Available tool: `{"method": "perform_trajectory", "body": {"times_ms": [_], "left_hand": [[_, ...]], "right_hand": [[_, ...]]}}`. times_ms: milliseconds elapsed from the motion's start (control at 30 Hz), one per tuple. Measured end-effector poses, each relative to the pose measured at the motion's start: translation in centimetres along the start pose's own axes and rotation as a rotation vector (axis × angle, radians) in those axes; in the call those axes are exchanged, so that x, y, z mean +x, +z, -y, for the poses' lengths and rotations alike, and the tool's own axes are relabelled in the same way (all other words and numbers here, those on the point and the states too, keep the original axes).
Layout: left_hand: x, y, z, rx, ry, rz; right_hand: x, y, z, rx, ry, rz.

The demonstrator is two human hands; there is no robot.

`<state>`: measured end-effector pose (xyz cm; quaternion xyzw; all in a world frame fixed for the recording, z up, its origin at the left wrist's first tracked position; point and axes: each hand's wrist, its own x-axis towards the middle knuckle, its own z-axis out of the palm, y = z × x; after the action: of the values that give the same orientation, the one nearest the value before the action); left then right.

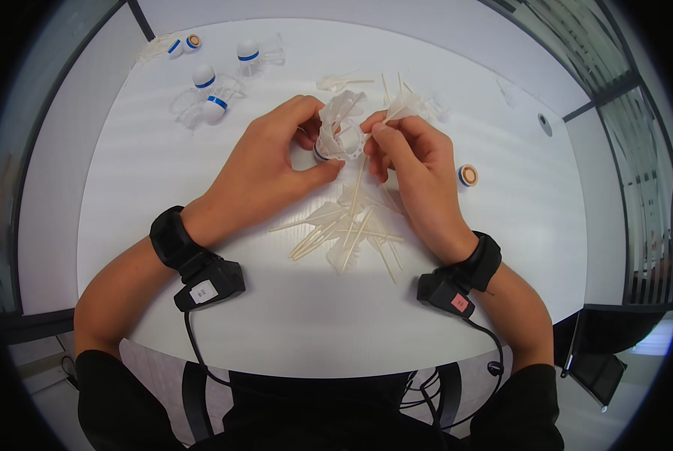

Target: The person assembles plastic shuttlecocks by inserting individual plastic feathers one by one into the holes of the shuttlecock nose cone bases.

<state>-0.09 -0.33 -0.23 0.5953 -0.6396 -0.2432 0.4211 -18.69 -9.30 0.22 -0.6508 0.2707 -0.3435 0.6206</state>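
Note:
My left hand (265,150) grips a partly feathered shuttlecock (341,124) between thumb and fingers. White feather vanes stand up around its pale ring, and a bit of the blue-banded base shows at the lower left. Close on its right, my right hand (423,161) pinches a single white feather (405,105) between thumb and forefinger. The vane rises above the fingers; whether the quill's tip touches the ring I cannot tell. Just below both hands lies a loose pile of feathers (344,225), their cream quills crossing in several directions.
Three white shuttlecocks with blue bands (215,110) lie at the far left, near two loose bases (193,41). Another base (468,175) sits right of my right hand. More feathers (344,80) lie beyond my hands. Black wrist devices (208,282) trail cables over the white table's (276,346) near edge.

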Motion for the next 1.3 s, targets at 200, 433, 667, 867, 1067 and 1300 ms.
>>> {"method": "perform_trajectory", "body": {"times_ms": [200, 433, 667, 867, 1067, 1300], "left_hand": [[0.0, 0.0, 0.0, -0.006, 0.000, 0.001], [0.1, 0.5, 0.6, -0.050, 0.102, -0.084], [0.1, 0.3, 0.4, -0.008, 0.034, -0.006], [0.1, 0.5, 0.8, -0.060, 0.112, -0.074], [0.2, 0.7, 0.8, -0.046, 0.118, -0.082], [0.2, 0.3, 0.6, -0.037, 0.108, -0.071]], "right_hand": [[0.0, 0.0, 0.0, 0.002, -0.002, -0.001], [0.0, 0.1, 0.0, -0.005, -0.002, 0.001], [-0.1, 0.0, 0.0, -0.022, 0.006, -0.006], [0.0, 0.0, 0.1, 0.023, 0.006, 0.017], [0.0, -0.1, -0.1, -0.026, -0.003, 0.005], [0.1, -0.1, 0.1, 0.019, 0.006, 0.014]]}}
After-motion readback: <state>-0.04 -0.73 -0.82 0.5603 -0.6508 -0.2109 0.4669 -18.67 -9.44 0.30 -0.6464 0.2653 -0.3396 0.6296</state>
